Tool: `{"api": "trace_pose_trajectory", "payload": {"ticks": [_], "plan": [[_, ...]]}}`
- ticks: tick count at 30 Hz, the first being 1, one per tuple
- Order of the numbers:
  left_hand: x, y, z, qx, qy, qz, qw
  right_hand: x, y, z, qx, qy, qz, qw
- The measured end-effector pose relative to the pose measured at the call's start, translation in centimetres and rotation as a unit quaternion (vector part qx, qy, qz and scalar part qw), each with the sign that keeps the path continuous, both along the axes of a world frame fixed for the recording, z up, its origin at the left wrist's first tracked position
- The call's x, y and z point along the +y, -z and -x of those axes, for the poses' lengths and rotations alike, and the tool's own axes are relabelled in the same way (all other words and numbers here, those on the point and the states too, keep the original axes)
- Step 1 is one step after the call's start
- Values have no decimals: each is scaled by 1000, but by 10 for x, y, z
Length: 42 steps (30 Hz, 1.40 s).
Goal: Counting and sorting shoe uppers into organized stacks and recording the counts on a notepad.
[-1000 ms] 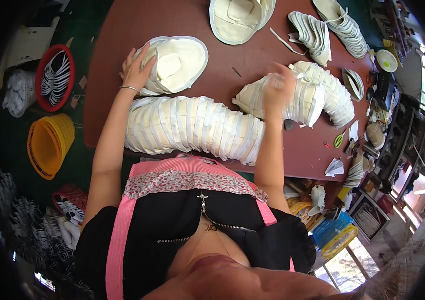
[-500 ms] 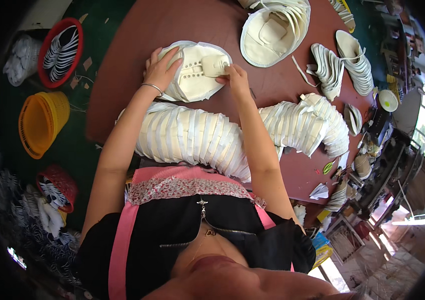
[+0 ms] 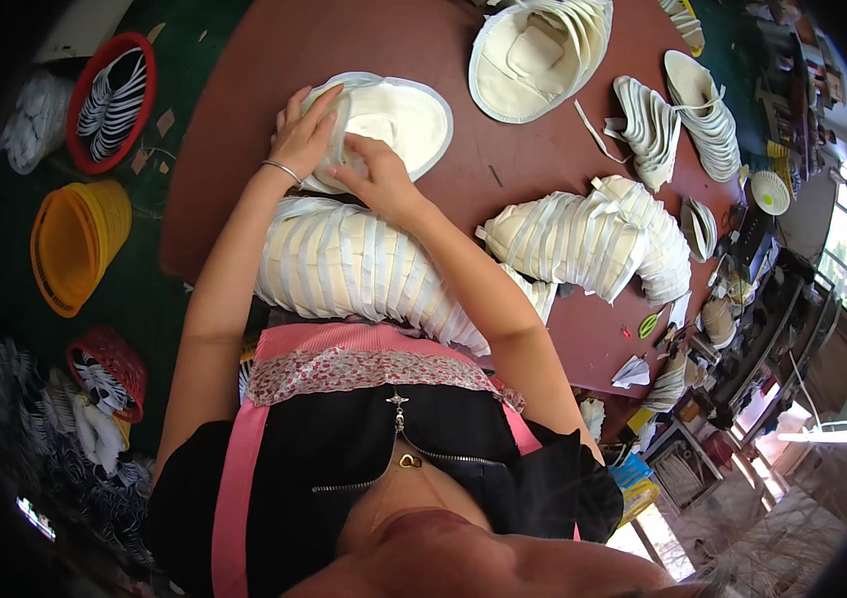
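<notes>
A cream fabric shoe upper (image 3: 399,120) with a pale grey edge lies at the far left of the table, its hollow inner side facing up. My left hand (image 3: 304,140) grips its left end, fingers over the edge. On its near side is my right hand (image 3: 382,181), index finger and thumb apart and touching the material. Below my hands, a long row of nested uppers (image 3: 344,259) lies along the near table edge. A second row of uppers (image 3: 573,239) curves away to the right of my right forearm.
Another stack of uppers (image 3: 523,60) stands at the far middle of the reddish-brown table (image 3: 244,90). More nested stacks (image 3: 648,130) lie at the right, with green-handled snips (image 3: 649,325) nearer. Left of the table are a red basket (image 3: 72,125) and a yellow basket (image 3: 110,224).
The upper has been turned over, so its eyelets and tongue no longer show and its inside does. My right hand has moved left from the upper's right end toward my left hand.
</notes>
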<state>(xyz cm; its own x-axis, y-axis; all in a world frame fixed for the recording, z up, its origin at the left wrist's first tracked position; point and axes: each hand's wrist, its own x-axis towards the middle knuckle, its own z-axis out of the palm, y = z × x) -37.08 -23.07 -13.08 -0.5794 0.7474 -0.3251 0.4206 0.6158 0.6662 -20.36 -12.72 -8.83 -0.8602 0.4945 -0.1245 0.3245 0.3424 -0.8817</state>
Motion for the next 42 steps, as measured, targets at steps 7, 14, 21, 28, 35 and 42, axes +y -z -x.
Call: {"api": "trace_pose_trajectory", "payload": {"ticks": [7, 14, 21, 28, 35, 42], "plan": [[-17, 9, 22, -50, -89, -102, 990, 84, -99, -98, 115, 251, -235, 932], [-47, -15, 53, -343, -176, 174, 906, 163, -156, -341, -92, 450, -409, 789], [-51, 20, 38, -460, -178, 63, 867, 147, -115, -345, -202, 382, -521, 736], [-25, -5, 12, -482, -199, 12, 853, 51, -58, -46, -43, 97, -116, 988], [-25, 15, 17, -454, -229, 34, 860, 38, 24, 21, -85, 67, 71, 992], [-30, 13, 20, -552, -224, 9, 803, 25, 29, 10, -66, -25, -296, 952]]}}
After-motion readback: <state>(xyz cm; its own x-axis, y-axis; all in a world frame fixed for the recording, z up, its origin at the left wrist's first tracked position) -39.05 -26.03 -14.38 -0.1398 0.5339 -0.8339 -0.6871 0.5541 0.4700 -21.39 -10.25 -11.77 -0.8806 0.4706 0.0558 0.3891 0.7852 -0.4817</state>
